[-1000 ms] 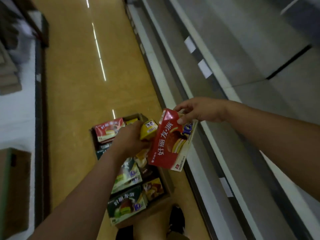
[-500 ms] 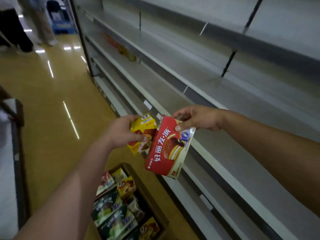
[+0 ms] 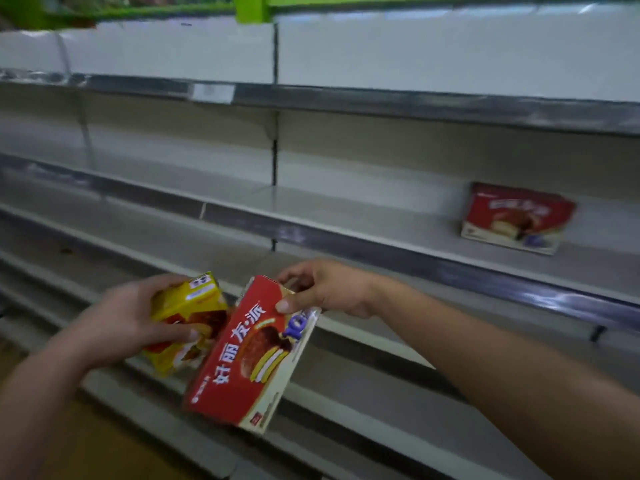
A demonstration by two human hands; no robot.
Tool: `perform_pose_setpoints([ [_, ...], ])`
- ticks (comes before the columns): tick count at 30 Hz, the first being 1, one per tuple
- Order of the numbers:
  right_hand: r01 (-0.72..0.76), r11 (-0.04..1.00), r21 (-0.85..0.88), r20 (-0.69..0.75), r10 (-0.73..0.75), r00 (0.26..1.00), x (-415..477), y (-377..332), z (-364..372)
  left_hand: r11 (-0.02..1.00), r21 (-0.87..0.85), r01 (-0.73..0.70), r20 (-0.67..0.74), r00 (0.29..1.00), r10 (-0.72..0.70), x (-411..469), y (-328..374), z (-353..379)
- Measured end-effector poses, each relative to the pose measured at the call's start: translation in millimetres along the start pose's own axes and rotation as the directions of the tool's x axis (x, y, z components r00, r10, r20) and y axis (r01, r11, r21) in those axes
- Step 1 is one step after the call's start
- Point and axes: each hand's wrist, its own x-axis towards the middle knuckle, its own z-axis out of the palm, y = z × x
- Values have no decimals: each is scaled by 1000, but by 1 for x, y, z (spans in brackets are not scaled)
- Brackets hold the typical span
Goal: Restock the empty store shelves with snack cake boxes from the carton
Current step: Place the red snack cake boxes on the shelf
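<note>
Spanning the whole view, the grey-white store shelves (image 3: pixel 346 206) run in several tiers from upper left down to lower right, split by an upright seam near the middle. A green band (image 3: pixel 249 6) crosses the very top, and a patch of tan floor (image 3: pixel 90 441) shows at the lower left. Both forearms reach in from the bottom corners toward the lower tiers.

The right hand (image 3: pixel 329 289) holds the large red snack cake box (image 3: pixel 249 355) by its upper end, with the thumb pressed on the printed front and the fingers (image 3: pixel 294 271) curled over the top edge. The box hangs tilted in the air in front of the lower shelf edges, resting on no shelf.

The left hand (image 3: pixel 121 323) grips a smaller yellow box (image 3: pixel 187 303), thumb across its front and the other digits curled over its upper-left edge. This box sits just left of the red one; I cannot tell whether the two touch.

On the middle tier at the right, well apart from both hands, a second red box (image 3: pixel 516 218) stands upright facing outward, blurred. A white price label (image 3: pixel 213 92) sits on the rail of the upper tier.
</note>
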Motion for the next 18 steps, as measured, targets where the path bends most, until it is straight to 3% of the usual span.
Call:
perform_pose_setpoints([
  [5,54,988,142,-238,-19,971,-70,2,-36,987,-41,-157,5,988,157,22,67,-10],
  [9,93,971,218,-417,6,909,-125,15,-69,975,-96,-198,105,972,208,41,120,-14],
  [18,241,910,338,-738,97,668,-221,50,-131,932,-145,-333,228,905,359,87,231,-2],
])
